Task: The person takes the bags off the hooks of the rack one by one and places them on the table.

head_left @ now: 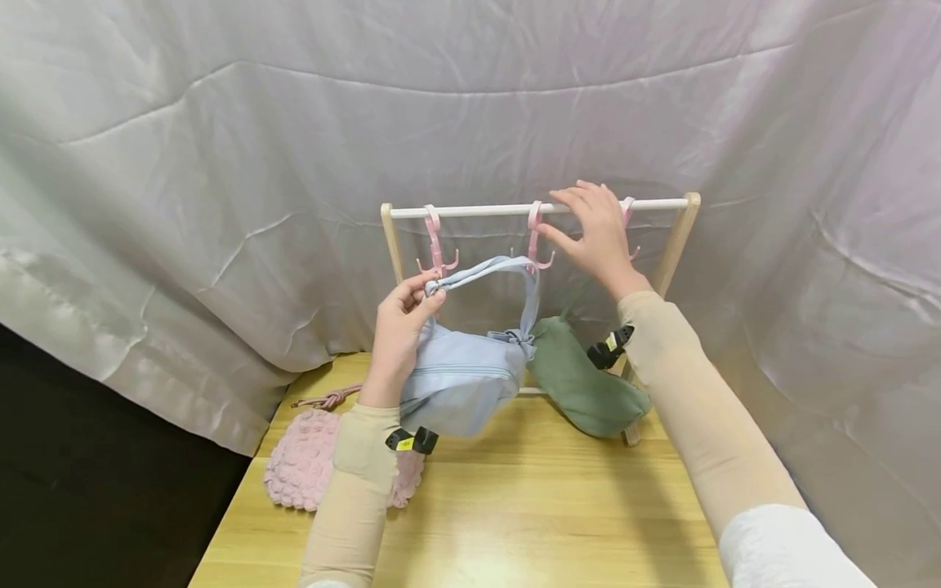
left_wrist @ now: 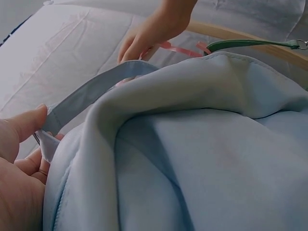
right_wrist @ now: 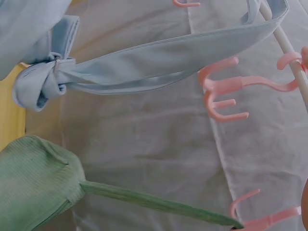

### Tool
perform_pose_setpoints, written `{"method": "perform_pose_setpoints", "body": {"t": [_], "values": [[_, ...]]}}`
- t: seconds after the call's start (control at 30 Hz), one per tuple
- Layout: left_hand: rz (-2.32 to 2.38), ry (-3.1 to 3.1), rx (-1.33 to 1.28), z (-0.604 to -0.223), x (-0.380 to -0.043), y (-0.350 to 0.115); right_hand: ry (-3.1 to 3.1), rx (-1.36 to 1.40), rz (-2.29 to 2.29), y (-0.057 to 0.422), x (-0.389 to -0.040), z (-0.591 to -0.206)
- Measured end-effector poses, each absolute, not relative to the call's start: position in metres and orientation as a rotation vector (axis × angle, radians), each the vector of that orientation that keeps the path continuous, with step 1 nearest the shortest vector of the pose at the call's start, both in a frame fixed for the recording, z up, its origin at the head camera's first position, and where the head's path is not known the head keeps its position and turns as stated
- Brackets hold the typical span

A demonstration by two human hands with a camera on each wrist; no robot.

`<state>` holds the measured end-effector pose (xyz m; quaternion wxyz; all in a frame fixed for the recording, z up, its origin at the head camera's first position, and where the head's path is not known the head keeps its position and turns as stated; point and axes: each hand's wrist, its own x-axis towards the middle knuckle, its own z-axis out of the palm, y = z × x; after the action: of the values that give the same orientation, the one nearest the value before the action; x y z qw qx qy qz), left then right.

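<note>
My left hand (head_left: 400,327) pinches the strap of a light blue bag (head_left: 463,376) beside its metal ring, between thumb and fingers. The bag hangs below, zipper facing me. Its strap (right_wrist: 159,62) rises from a knot and overlaps the prongs of the middle pink hook (right_wrist: 224,86) in the right wrist view. My right hand (head_left: 595,233) is up at the white rail (head_left: 478,211), fingers spread and thumb right at the top of that middle hook. A green bag (head_left: 584,380) hangs to the right by its strap (right_wrist: 159,204) from another pink hook (right_wrist: 262,223).
The rail sits on a wooden stand (head_left: 676,245). A third pink hook (head_left: 435,241) hangs at its left. A pink bubbly-textured bag (head_left: 301,461) with a cord handle (head_left: 331,398) lies on the wooden table (head_left: 544,506). A grey curtain (head_left: 470,139) hangs behind.
</note>
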<state>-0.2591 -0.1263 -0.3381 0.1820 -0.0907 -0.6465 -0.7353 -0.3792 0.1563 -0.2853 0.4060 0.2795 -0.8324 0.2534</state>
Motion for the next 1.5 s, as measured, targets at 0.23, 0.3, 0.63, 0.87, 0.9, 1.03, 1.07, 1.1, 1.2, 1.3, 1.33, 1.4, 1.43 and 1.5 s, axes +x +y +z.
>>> {"method": "perform_pose_setpoints", "body": {"t": [0.23, 0.3, 0.63, 0.87, 0.9, 1.03, 1.07, 1.1, 1.2, 1.3, 1.33, 1.4, 1.43, 1.5], "values": [[-2.085, -1.812, -0.26, -0.341, -0.259, -0.128, -1.943, 0.772, 0.691, 0.163, -0.369, -0.307], [-2.091, -1.814, -0.258, -0.342, -0.259, -0.128, -1.924, 0.776, 0.714, 0.163, -0.364, -0.314], [-2.104, -1.81, -0.263, -0.344, -0.257, -0.128, -1.847, 0.74, 0.86, 0.158, -0.35, -0.363], [-2.119, -1.799, -0.263, -0.347, -0.257, -0.128, -1.917, 0.715, 0.905, 0.157, -0.344, -0.399], [-2.119, -1.798, -0.264, -0.347, -0.257, -0.128, -1.922, 0.715, 0.911, 0.156, -0.344, -0.404], [-2.118, -1.801, -0.262, -0.349, -0.257, -0.128, -1.949, 0.727, 0.938, 0.155, -0.342, -0.422], [-2.119, -1.801, -0.263, -0.349, -0.257, -0.128, -1.964, 0.725, 0.954, 0.155, -0.341, -0.427], [-2.119, -1.802, -0.268, -0.35, -0.257, -0.127, -1.979, 0.723, 0.972, 0.155, -0.34, -0.43], [-2.126, -1.798, -0.276, -0.351, -0.257, -0.127, -2.039, 0.701, 1.025, 0.154, -0.336, -0.441], [-2.128, -1.795, -0.282, -0.351, -0.256, -0.126, -2.095, 0.667, 1.079, 0.151, -0.332, -0.451], [-2.129, -1.794, -0.282, -0.351, -0.256, -0.125, -2.108, 0.659, 1.095, 0.151, -0.33, -0.455], [-2.132, -1.794, -0.282, -0.351, -0.256, -0.125, -2.125, 0.652, 1.141, 0.148, -0.329, -0.462], [-2.134, -1.792, -0.284, -0.351, -0.256, -0.125, -2.133, 0.651, 1.172, 0.147, -0.329, -0.466], [-2.139, -1.788, -0.288, -0.352, -0.256, -0.125, -2.144, 0.659, 1.232, 0.145, -0.328, -0.472]]}}
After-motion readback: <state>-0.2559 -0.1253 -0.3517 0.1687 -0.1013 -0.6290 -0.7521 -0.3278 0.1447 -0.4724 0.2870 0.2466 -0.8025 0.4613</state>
